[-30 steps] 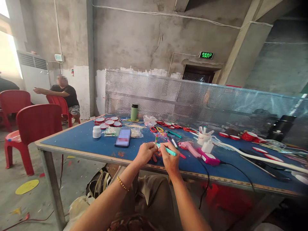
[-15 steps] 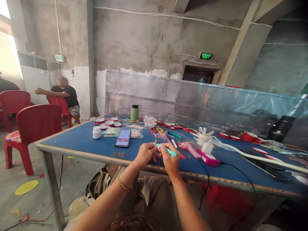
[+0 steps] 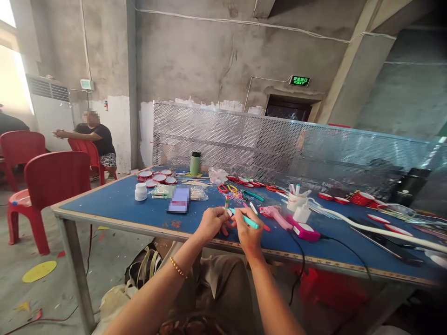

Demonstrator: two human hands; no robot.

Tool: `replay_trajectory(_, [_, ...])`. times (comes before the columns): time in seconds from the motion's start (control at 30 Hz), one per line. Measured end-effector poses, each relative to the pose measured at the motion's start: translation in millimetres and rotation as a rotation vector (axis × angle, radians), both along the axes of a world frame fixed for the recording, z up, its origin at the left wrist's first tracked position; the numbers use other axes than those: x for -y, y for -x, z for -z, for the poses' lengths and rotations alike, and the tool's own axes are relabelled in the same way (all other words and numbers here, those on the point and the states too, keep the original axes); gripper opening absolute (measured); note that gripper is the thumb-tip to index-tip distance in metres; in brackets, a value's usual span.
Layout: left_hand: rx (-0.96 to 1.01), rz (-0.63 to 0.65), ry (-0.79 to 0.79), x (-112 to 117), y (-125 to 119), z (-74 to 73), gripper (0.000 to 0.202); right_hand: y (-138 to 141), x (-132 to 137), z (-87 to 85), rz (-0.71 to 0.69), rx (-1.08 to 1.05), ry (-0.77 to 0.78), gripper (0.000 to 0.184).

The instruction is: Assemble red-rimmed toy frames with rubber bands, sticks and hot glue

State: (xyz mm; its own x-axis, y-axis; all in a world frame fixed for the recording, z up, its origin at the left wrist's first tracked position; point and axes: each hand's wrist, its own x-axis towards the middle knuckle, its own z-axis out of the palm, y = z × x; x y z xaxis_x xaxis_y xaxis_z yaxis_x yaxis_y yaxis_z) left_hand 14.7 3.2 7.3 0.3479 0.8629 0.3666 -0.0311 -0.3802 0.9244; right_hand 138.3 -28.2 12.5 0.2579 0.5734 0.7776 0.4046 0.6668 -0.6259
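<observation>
In my right hand (image 3: 248, 235) is a turquoise marker pen (image 3: 250, 222), gripped like a pen with its tip toward my other hand. My left hand (image 3: 213, 222) is closed on a small piece with a thin red and green stick (image 3: 226, 202) rising from it. Most of that piece is hidden by my fingers, so its kind is unclear. The two hands almost meet above the front edge of the blue table (image 3: 115, 204). Just beyond them lie a white capped marker (image 3: 253, 208) and a pile of small coloured bits (image 3: 237, 197).
To the left are a phone (image 3: 178, 200), a white jar (image 3: 140, 191) and red-rimmed discs (image 3: 159, 178). A green bottle (image 3: 195, 164) stands behind. On the right are a pink glue gun (image 3: 279, 217), a magenta box (image 3: 303, 229) and a cup of markers (image 3: 295, 200). A person (image 3: 98, 139) sits far left.
The turquoise marker and my right hand have shifted very slightly. My left hand keeps its hold. The seated person's hands have moved a little.
</observation>
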Motion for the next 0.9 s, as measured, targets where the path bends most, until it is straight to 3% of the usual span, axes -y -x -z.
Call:
replay_trajectory(0.3, [0.015, -0.005, -0.021, -3, -2, 2.9, 0.024, 0, 5, -7.4, -0.103, -0.160, 0.066, 0.023])
replay_trajectory(0.53, [0.055, 0.076, 0.022, -5, -1, 2.6, 0.021, -5, 4, 0.7, -0.188, -0.169, 0.072, 0.019])
replay_trajectory(0.9, [0.070, 0.098, 0.043, -2, 1, 1.5, 0.027, 1, 11, 4.3, -0.086, -0.041, 0.033, 0.021])
